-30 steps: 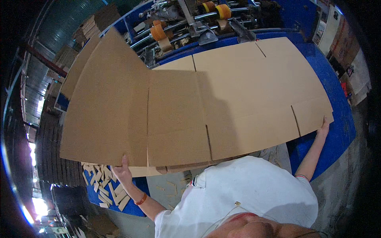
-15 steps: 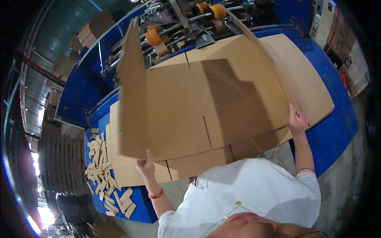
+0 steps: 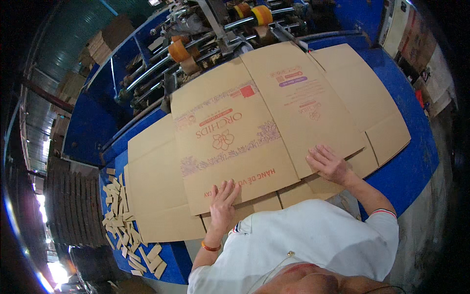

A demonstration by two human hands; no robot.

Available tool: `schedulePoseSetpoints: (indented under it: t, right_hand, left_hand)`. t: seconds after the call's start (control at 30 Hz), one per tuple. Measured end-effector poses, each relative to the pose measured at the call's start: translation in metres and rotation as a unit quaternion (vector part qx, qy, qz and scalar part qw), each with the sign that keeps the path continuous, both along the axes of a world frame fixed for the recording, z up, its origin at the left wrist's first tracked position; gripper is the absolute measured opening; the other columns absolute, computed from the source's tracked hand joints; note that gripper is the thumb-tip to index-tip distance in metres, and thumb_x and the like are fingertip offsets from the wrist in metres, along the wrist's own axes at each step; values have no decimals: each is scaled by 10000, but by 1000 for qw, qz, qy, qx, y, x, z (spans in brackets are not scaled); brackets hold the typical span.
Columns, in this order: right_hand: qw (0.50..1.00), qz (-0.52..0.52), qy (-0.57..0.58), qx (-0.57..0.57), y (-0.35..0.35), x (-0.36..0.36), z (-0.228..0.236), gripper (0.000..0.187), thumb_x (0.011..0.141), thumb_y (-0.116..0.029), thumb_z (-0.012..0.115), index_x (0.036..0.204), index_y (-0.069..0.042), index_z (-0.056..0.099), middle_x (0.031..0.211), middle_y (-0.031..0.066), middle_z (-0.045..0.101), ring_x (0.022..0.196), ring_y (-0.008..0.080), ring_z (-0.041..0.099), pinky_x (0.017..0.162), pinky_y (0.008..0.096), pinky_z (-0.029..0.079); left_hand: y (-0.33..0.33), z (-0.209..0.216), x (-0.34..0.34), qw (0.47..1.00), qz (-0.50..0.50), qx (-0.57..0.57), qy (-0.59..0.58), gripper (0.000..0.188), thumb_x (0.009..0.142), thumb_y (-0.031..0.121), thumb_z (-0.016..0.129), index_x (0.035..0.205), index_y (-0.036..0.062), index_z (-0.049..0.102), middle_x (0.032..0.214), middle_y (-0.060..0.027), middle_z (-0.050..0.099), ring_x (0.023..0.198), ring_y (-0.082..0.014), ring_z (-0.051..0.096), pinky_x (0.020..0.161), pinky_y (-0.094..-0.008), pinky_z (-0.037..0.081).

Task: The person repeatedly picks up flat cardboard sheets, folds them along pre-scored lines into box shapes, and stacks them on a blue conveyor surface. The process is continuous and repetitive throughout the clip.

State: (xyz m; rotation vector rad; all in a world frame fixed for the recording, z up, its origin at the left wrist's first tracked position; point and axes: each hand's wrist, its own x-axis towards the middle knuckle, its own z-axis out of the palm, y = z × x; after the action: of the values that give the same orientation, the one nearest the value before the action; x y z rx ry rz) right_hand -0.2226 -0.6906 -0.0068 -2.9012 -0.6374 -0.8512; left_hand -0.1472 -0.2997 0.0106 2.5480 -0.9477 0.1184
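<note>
A flat cardboard carton lies before me, its two side panels folded inward over its middle. Red and purple printing with a flower shows on the upturned panels. My left hand rests on the left panel near its front edge, fingers stretched out. On the right panel, my right hand is laid flat near the front edge, fingers a little apart. Beneath the carton spreads another unfolded cardboard sheet, showing at both sides. The carton's far end reaches the rollers of a machine.
The blue machine table carries the cardboard. Several small cardboard offcuts are scattered at its left. Orange wheels sit on metal shafts at the far side. Stacks of cardboard stand farther left.
Both raised side panels have come down onto the middle, and their printed faces now show. My hands have moved inward from the panel edges and lie flat on top.
</note>
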Motion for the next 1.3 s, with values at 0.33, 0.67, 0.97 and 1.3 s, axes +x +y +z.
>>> schedulePoseSetpoints:
  t: [0.33, 0.67, 0.97, 1.3]
  right_hand:
    - [999, 2, 13, 33, -7, 77, -7, 558, 665, -185, 668, 1210, -99, 582, 1239, 105, 585, 1120, 332, 559, 941, 431, 468]
    - [998, -8, 9, 68, -24, 140, -11, 540, 714, -132, 663, 1246, -143, 568, 1253, 66, 582, 1127, 302, 560, 956, 401, 467]
    - [970, -220, -20, 99, -67, 274, -20, 492, 822, -158, 590, 1304, -137, 499, 1347, 115, 487, 1254, 301, 441, 1038, 417, 367]
    - [960, -211, 58, 173, -82, 171, -36, 477, 880, -161, 558, 1330, -56, 440, 1459, 182, 325, 1341, 356, 311, 1088, 461, 296]
  left_hand:
    - [-4, -13, 88, 998, 1, -2, -61, 652, 659, -131, 520, 1251, 134, 588, 1318, -121, 537, 1268, -321, 455, 1068, -527, 301]
    - [-13, -18, 154, 994, -3, 20, -110, 609, 726, -116, 498, 1268, 152, 572, 1343, -86, 520, 1284, -285, 442, 1071, -512, 296]
    - [-20, -11, 199, 961, 170, 88, -202, 479, 825, 41, 523, 1293, 140, 506, 1328, -73, 504, 1301, -285, 397, 1073, -536, 276]
    - [204, -41, 72, 783, 622, 17, -1, 600, 858, 353, 591, 1314, -14, 458, 1360, -220, 450, 1245, -353, 453, 1051, -496, 320]
